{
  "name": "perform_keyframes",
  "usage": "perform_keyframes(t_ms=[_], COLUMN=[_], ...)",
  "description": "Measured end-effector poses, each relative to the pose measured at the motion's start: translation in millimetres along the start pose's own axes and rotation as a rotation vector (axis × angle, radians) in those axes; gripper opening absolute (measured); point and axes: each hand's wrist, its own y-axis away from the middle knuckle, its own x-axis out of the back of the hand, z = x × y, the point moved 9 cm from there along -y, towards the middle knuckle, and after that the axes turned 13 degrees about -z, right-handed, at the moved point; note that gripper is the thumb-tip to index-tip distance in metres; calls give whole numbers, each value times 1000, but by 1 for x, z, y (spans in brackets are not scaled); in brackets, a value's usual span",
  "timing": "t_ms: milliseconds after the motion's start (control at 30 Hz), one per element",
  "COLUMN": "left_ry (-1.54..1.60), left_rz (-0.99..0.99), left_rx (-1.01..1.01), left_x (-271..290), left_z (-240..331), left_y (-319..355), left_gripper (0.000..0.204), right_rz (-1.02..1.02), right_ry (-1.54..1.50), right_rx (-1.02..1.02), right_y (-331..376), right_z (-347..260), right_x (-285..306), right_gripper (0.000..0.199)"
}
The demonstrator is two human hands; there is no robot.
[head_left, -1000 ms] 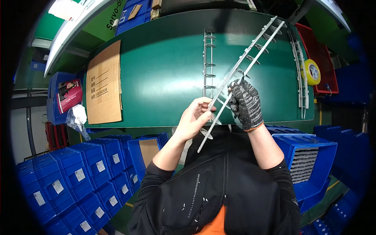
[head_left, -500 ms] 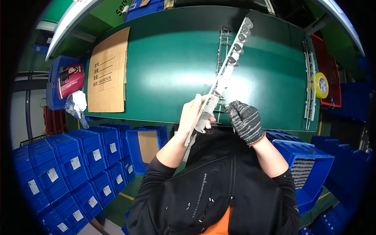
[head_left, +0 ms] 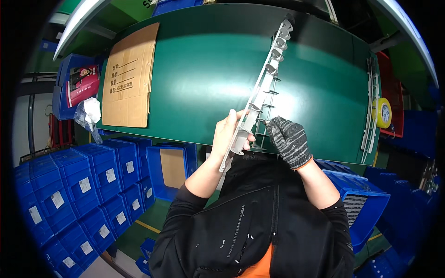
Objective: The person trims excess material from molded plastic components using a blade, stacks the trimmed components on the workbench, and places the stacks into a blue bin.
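My left hand (head_left: 226, 134), bare, is closed around the near part of a long pale plastic strip (head_left: 254, 107) with rounded, cup-like tabs along it. The strip slants up and away over the table, its far end leaning right. Just to its right is my right hand (head_left: 289, 141) in a grey-and-black striped knit glove, thumb and fingertips pinched together beside the strip. Whatever is in that pinch is too small to make out. Beneath the held strip lies a similar strip (head_left: 270, 99) on the green table (head_left: 194, 83), partly covered by it.
A flat cardboard piece (head_left: 130, 78) lies at the table's left. Another strip (head_left: 371, 106) rests along the right edge, beside a yellow tape roll (head_left: 384, 112) and a red bin (head_left: 391, 92). Stacked blue crates (head_left: 88, 180) stand lower left; a blue crate (head_left: 361, 199) sits lower right.
The whole view has turned slightly, shifting the table and crates in the picture. The held strip's far end has moved a little left. Both hands keep nearly the same pose.
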Motion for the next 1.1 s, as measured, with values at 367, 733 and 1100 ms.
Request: perform_keyframes(t_ms=[367, 733, 1100], left_ry=[29, -85, -749], left_rz=[30, 15, 86], left_rx=[-26, 115, -18], left_x=[22, 81, 89], left_z=[-4, -73, 36], left_y=[-8, -34, -52], left_gripper=[59, 39, 29], right_rz=[-89, -181, 133], right_ry=[-129, 600, 624], right_rx=[-148, -533, -314], right_y=[-16, -55, 6], right_z=[21, 89, 69], right_x=[-4, -35, 10], right_gripper=[24, 45, 29])
